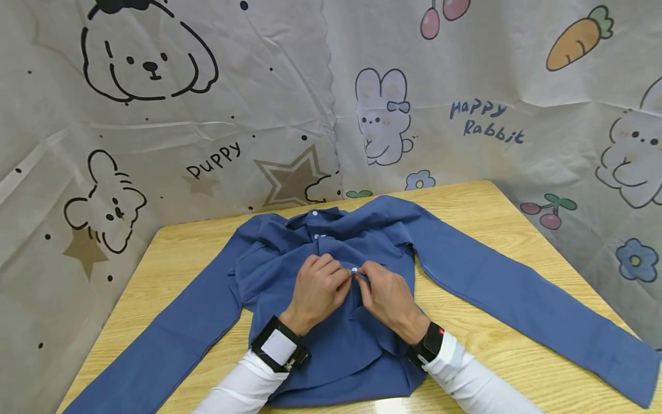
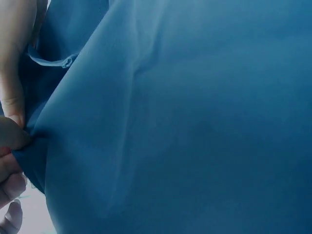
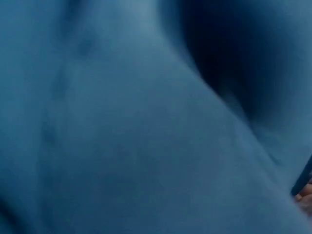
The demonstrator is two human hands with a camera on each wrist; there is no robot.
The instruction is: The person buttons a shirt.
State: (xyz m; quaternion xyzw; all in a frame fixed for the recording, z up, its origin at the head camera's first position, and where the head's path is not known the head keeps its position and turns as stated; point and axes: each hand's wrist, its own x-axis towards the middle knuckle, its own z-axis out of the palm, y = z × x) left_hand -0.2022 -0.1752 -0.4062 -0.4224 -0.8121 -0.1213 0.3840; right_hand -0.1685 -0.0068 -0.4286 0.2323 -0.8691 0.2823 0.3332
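A blue long-sleeved shirt (image 1: 331, 368) lies front up, its collar (image 1: 315, 215) at the far side and both sleeves spread out. My left hand (image 1: 319, 287) pinches the front placket from the left, fingers curled. From the right, my right hand (image 1: 389, 296) pinches the placket edge between thumb and fingers. A white button (image 1: 354, 269) shows between the two hands. Higher up the placket sits another white button (image 1: 316, 236). In the left wrist view, fingertips (image 2: 14, 139) grip a fold of blue cloth. Blurred shirt cloth (image 3: 146, 146) fills most of the right wrist view.
The shirt rests on a wood-grain table (image 1: 186, 253). One sleeve (image 1: 532, 310) reaches to the right edge, the other sleeve (image 1: 170, 328) runs to the lower left. A printed cloth backdrop (image 1: 289, 86) hangs behind the table and along its sides.
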